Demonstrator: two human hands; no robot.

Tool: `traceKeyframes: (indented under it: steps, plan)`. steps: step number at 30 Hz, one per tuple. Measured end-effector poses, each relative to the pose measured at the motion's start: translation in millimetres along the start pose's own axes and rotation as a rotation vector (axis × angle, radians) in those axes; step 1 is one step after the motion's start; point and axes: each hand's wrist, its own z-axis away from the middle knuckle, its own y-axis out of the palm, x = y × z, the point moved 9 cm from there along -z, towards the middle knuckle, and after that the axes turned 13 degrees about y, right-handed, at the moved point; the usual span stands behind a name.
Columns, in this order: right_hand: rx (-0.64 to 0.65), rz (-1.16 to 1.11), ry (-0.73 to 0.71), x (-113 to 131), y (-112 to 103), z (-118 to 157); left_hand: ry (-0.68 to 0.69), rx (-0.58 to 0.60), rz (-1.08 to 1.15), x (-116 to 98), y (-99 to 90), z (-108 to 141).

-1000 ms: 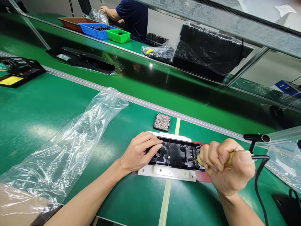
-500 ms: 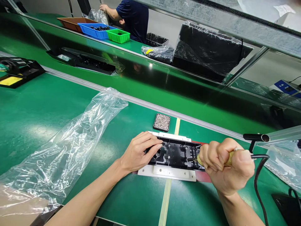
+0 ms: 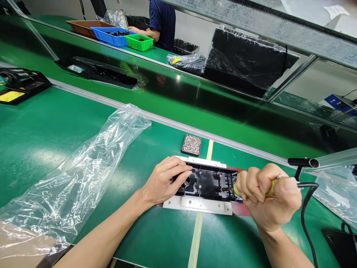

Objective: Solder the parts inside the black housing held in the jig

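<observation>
A long black plastic housing (image 3: 209,182) lies open side up in a white fixture (image 3: 203,204) on the green bench. My left hand (image 3: 164,178) grips the housing's left end, fingers over it and thumb along the inside. My right hand (image 3: 270,197) is wrapped around a yellow corded electric screwdriver (image 3: 237,189), its tip at the right part of the housing. The fist hides most of the tool and the housing's right end. Just beyond the fixture sits a small black tray of screws (image 3: 191,144).
Clear plastic bags (image 3: 92,175) cover the left of the bench. A black cable (image 3: 305,212) hangs at the right, by a metal tube (image 3: 302,162). Across a green channel, a co-worker (image 3: 163,26) stands by blue (image 3: 110,39) and green (image 3: 139,43) bins.
My hands, the tool and the housing stay in nearly the same place. Across the bench, the co-worker's arm has lowered toward the bins.
</observation>
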Motion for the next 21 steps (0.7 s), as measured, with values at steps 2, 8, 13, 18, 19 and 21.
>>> traceKeyframes:
  steps: [2,8,13,18,19,21]
  plan:
    - [-0.004,0.005,-0.001,0.3,0.0,0.3,-0.001,0.001,0.000,0.3,0.0,0.3]
    - [0.025,0.026,-0.007,2.1,2.3,-0.4,-0.005,0.001,-0.003,-0.5,-0.2,-0.4]
    - [0.076,0.051,0.011,2.9,4.4,-1.6,-0.004,0.001,0.004,0.0,0.2,-0.8]
    - [0.070,0.055,0.009,2.9,3.1,-1.0,0.001,-0.003,0.013,-0.1,1.0,0.3]
    - [0.062,0.054,0.003,3.1,2.7,-0.7,0.002,-0.004,0.014,-0.4,0.9,0.5]
    - [0.045,0.052,-0.003,2.9,2.2,-0.3,-0.001,-0.002,0.013,-0.6,0.8,0.8]
